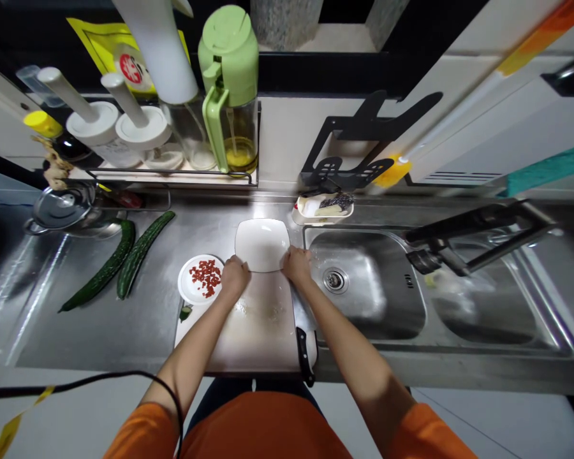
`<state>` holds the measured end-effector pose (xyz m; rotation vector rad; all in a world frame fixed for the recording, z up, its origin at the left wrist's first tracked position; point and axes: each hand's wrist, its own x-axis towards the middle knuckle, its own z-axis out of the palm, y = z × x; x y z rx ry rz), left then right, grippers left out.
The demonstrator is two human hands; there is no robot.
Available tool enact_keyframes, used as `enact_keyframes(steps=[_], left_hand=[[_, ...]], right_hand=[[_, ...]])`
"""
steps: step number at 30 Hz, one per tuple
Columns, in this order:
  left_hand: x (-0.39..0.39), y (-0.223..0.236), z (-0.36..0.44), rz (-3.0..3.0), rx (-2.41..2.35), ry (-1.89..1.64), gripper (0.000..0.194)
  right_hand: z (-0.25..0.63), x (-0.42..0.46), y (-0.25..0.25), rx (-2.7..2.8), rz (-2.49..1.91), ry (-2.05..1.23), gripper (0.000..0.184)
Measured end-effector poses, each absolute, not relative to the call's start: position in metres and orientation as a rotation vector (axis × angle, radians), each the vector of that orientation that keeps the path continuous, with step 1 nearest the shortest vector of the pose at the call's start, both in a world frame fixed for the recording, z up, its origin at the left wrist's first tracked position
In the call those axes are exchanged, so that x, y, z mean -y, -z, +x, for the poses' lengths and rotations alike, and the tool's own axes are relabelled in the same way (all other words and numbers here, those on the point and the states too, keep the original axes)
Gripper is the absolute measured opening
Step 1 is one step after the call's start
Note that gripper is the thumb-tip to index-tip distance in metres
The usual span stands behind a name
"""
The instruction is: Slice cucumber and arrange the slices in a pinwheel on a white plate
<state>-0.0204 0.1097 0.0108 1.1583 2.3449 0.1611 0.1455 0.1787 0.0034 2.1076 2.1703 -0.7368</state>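
A white squarish plate [262,242] is gripped by its two near corners at the far end of the white cutting board [258,335]. My left hand [235,275] is closed on the left corner, and my right hand [296,262] is closed on the right corner. Nothing lies on the plate. Just left of my left hand sits a round white plate [185,288] with small diced red pieces [205,278]. A green cucumber end [185,312] lies below it on the board's edge. The black-handled knife [305,357] rests along the board's right side.
Two cucumbers [143,250] lie on the steel counter at left. Right of the board is a double sink [373,287] with a dark faucet [459,242]. A rack with a green-lidded oil jug [229,95] and seasoning jars [143,134] stands behind. A black cable [100,376] crosses at lower left.
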Motion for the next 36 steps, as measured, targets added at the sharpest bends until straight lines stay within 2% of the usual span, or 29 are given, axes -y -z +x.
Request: enact_keyframes(steps=[8,14,24,36], left_hand=[[-0.112,-0.012,-0.020,1.117,-2.346,-0.265,0.030],[-0.104,-0.021,-0.020,1.144,-2.316,-0.361,0.026],[-0.018,-0.016,-0.017,1.184,-2.144,-0.648,0.020],[0.040,0.006,0.000,1.238,-2.154,-0.580,0.018]], right_hand=[[0.151,-0.189,0.007,-2.177,2.098,0.745,0.027],[0.157,-0.186,-0.007,-2.212,2.084,0.745,0.025],[0.179,-0.108,-0.032,-2.285,2.011,0.766,0.021],[0.195,-0.047,-0.030,-2.212,1.939,0.706,0.022]])
